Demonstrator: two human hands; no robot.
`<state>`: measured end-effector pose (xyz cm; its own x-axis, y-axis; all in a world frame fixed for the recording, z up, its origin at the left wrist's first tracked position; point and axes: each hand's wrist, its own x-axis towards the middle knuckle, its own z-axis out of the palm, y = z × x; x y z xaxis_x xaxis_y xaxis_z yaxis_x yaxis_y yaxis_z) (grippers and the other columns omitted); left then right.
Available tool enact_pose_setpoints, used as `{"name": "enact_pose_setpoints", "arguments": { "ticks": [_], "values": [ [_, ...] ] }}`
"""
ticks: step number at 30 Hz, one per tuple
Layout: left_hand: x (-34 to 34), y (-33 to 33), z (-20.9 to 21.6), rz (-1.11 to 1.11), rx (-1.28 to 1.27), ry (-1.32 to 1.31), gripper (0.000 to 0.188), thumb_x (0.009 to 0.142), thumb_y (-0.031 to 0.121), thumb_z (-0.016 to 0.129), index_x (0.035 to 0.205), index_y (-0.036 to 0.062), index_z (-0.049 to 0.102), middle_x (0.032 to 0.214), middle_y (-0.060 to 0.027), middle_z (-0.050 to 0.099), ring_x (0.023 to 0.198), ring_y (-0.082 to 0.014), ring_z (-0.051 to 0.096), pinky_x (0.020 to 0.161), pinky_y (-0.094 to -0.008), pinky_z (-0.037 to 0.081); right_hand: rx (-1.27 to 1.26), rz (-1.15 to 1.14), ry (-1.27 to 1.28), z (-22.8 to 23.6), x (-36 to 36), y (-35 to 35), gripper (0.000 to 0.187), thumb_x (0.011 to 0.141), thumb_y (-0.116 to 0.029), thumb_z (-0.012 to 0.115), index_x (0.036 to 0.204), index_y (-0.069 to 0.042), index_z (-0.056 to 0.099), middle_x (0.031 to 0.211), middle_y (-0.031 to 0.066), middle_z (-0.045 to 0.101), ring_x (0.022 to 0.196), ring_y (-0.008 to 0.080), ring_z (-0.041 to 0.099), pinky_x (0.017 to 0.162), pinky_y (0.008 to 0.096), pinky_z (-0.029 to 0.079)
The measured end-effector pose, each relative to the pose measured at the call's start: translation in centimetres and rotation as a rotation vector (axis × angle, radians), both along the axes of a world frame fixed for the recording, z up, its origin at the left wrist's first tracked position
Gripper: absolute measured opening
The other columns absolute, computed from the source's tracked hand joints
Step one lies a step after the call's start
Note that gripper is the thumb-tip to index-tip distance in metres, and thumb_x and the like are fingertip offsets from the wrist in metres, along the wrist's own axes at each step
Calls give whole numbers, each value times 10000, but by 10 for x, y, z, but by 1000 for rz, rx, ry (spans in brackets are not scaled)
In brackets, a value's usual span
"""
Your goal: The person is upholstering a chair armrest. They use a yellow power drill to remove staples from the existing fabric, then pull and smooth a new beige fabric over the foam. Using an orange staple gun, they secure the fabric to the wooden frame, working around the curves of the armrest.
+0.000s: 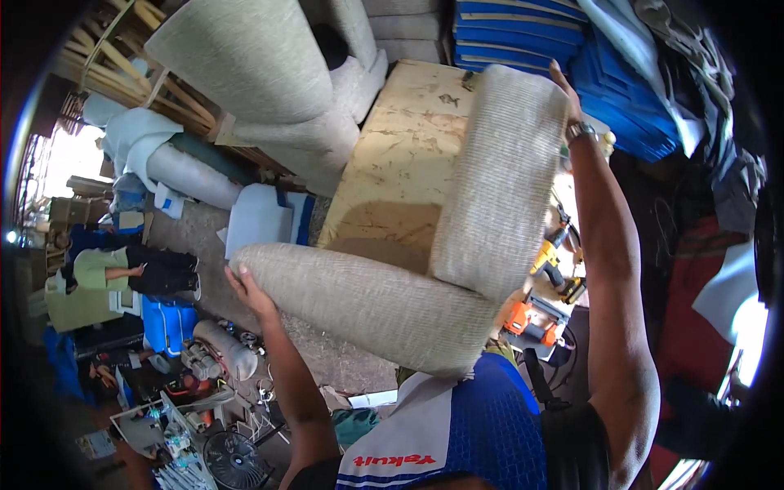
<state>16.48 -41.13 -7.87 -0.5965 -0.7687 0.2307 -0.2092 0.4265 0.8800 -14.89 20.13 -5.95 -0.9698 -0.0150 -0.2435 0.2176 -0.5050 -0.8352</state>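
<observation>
An L-shaped upholstered furniture piece [502,180] in grey ribbed fabric is held up in front of my body, its two padded sections meeting at the lower right. My left hand [251,296] grips the rounded left end of the lower section, with some fingers hidden behind it. At the top right end of the other section, my right hand [567,91] presses against the side, a watch on its wrist. Part of the piece overlaps a worn, pale wooden tabletop [408,122] and casts a shadow on it.
A yellow drill [549,255] and an orange power tool [531,320] lie right of the piece. Grey upholstered seats [245,65] stand far left; blue stacked panels [518,37] sit at the back. Another person [135,269] is at the left, above a floor fan [234,460].
</observation>
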Motion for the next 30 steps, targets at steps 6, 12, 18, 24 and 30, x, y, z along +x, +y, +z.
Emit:
{"name": "enact_pose_setpoints", "arguments": {
  "ticks": [6,12,18,24,30],
  "values": [
    [58,-95,-34,-195,632,244,777,1007,591,380,1522,11,342,1492,-220,439,1326,-355,489,1122,-470,387,411,-74,288,96,84,-79,738,976,-611,507,1271,53,636,1272,183,661,1234,282,587,1055,391,435],
    [98,-195,-120,-127,932,318,874,988,710,245,1477,4,402,1467,-220,477,1330,-380,494,1111,-524,408,85,324,397,104,136,-72,802,979,-637,427,1381,47,541,1442,209,534,1376,325,450,1163,475,312],
    [34,-162,-139,-231,968,296,852,994,687,270,1484,0,392,1472,-215,475,1336,-370,488,1120,-508,395,158,-393,339,109,253,-58,854,977,-675,292,1059,49,736,1109,187,724,1008,296,664,967,386,480],
    [-54,-161,-46,-329,782,354,832,1000,664,296,1491,-3,381,1477,-210,473,1342,-360,481,1130,-491,382,365,-678,520,120,359,-55,829,1016,-615,253,1067,69,720,1118,201,719,1035,308,662,1009,422,475],
    [-194,-68,50,-556,631,336,814,1006,640,321,1497,-7,371,1481,-206,471,1348,-351,475,1139,-475,369,400,-1017,473,123,464,-22,833,1025,-606,226,1074,63,718,1128,209,714,1060,315,658,1026,439,473]
  ]
}}
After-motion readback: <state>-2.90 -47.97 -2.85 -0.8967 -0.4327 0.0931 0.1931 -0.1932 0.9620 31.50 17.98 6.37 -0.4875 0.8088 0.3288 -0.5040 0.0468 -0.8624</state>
